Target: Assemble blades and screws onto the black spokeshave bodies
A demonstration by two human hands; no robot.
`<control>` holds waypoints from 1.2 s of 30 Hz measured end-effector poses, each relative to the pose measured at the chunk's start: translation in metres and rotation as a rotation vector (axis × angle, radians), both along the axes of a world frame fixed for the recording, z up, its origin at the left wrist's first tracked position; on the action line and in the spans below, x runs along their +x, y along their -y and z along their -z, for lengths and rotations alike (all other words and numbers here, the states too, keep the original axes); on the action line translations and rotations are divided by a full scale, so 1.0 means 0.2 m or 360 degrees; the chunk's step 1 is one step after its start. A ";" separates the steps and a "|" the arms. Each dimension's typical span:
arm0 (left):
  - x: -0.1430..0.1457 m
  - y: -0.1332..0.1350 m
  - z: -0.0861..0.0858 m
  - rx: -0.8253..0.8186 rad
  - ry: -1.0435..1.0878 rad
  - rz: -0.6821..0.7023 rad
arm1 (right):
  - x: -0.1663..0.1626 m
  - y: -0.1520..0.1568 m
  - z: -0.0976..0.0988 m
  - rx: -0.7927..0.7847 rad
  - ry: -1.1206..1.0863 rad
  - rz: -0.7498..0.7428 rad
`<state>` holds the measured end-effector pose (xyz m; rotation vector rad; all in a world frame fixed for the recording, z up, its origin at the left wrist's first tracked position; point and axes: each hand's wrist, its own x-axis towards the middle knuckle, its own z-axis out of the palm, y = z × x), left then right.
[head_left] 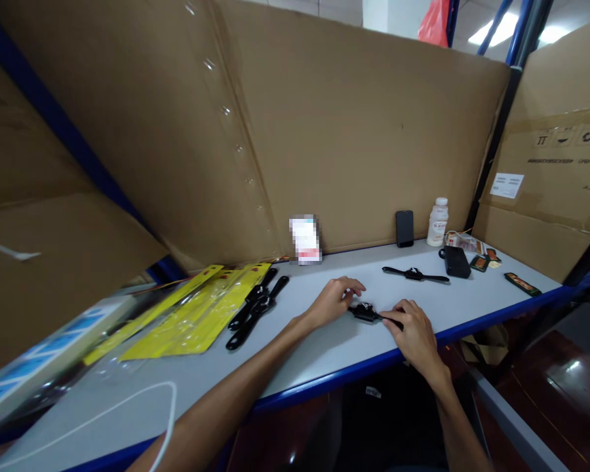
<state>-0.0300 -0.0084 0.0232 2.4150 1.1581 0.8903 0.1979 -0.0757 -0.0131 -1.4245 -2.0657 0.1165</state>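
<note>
A black spokeshave (365,313) lies low over the table, near its front edge, with metal parts showing in the middle of its body. My right hand (413,333) pinches its right handle between thumb and fingers. At the other end, my left hand (330,303) is closed around the left handle, which it mostly hides; some of its fingers stretch above the body. Another spokeshave (415,274) rests behind my right hand. Two more black spokeshaves, the nearer one (258,311) partly over the other, lie left of my left hand.
Yellow packaging cards (196,321) in clear plastic cover the left side, beside a white box with blue panels (44,357). A lit screen (305,240), a dark phone (404,229) and a bottle (438,223) stand along the cardboard wall (349,131). A black case (456,261) lies right.
</note>
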 end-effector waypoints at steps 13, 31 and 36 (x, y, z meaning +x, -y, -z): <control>0.01 0.09 -0.05 0.0035 -0.0613 0.0140 | 0.00 0.00 0.00 0.0008 0.0006 0.0328; 0.04 0.09 0.00 0.0242 -0.0323 0.0065 | 0.01 0.01 0.00 0.0010 0.0025 0.0248; 0.09 0.07 0.03 0.0223 -0.0214 0.0157 | 0.00 0.01 0.01 0.0005 0.0015 0.0214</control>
